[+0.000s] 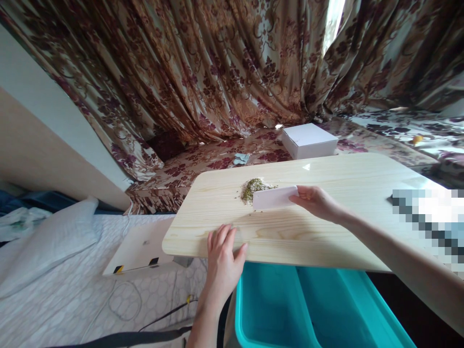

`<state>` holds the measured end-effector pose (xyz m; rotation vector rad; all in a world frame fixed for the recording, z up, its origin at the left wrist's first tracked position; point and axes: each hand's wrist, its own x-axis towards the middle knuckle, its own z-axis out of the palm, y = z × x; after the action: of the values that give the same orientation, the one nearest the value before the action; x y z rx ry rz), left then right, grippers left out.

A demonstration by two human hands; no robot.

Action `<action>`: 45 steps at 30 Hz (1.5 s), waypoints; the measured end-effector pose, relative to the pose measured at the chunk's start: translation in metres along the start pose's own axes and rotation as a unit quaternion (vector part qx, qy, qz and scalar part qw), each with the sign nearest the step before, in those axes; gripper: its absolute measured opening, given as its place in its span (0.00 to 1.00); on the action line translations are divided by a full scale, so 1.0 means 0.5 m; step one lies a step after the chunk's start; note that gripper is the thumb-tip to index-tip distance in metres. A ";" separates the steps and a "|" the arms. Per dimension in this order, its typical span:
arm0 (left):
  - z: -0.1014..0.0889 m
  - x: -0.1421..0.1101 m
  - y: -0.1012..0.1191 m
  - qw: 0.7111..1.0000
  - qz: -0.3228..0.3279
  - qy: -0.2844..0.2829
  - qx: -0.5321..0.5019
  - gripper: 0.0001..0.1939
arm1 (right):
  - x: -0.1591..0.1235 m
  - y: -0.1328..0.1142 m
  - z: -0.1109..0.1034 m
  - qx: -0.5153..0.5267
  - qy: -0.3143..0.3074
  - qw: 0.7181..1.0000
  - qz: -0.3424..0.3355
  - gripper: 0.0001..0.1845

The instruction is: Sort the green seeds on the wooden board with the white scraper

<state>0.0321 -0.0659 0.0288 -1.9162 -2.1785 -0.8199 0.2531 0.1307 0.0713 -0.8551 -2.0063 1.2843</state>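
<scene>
A light wooden board (326,222) lies across my lap area. On it sits a small heap of green-brown crumbled herb (253,188). My right hand (319,202) pinches one end of a white flat card (274,198), whose other end touches the heap's right side. My left hand (222,261) rests at the board's near edge, fingers laid flat on top and thumb spread.
A teal plastic bin (282,309) stands under the board's near edge. A white box (308,140) sits beyond the board on floral fabric. Patterned curtains hang behind. A closed white laptop (139,249) and cables lie on the quilted bed at the left, beside a pillow (47,237).
</scene>
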 end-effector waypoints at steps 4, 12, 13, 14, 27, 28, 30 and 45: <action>0.001 -0.009 0.001 1.000 0.004 -0.006 0.001 0.18 | 0.007 0.002 0.017 0.020 0.000 1.000 0.002 0.10; -0.008 -0.025 0.006 1.000 0.014 -0.010 0.009 0.18 | 0.036 0.006 0.064 0.072 -0.029 0.997 0.015 0.08; -0.010 -0.026 0.007 1.000 0.016 -0.009 0.009 0.18 | 0.039 0.007 0.067 0.074 -0.033 0.997 0.018 0.07; -0.011 -0.028 0.008 1.000 0.018 -0.008 0.009 0.18 | 0.043 0.009 0.070 0.078 -0.038 0.996 0.018 0.07; -0.027 -0.059 0.002 0.999 0.038 0.010 0.018 0.17 | 0.100 -0.017 0.102 -0.031 -0.106 0.994 0.004 0.05; -0.029 -0.060 0.004 0.999 0.038 0.012 0.017 0.17 | 0.103 -0.021 0.105 -0.041 -0.105 0.994 0.005 0.05; -0.029 -0.063 0.003 0.999 0.041 0.018 0.017 0.17 | 0.108 -0.028 0.108 -0.064 -0.102 0.993 0.008 0.04; -0.028 -0.068 0.007 0.998 0.056 0.020 0.011 0.18 | 0.039 -0.041 0.030 -0.180 -0.136 0.973 0.048 0.04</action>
<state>0.0381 -0.1025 0.0269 -1.9717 -2.0283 -0.8042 0.2257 0.1311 0.0878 -0.9946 -2.4948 1.1545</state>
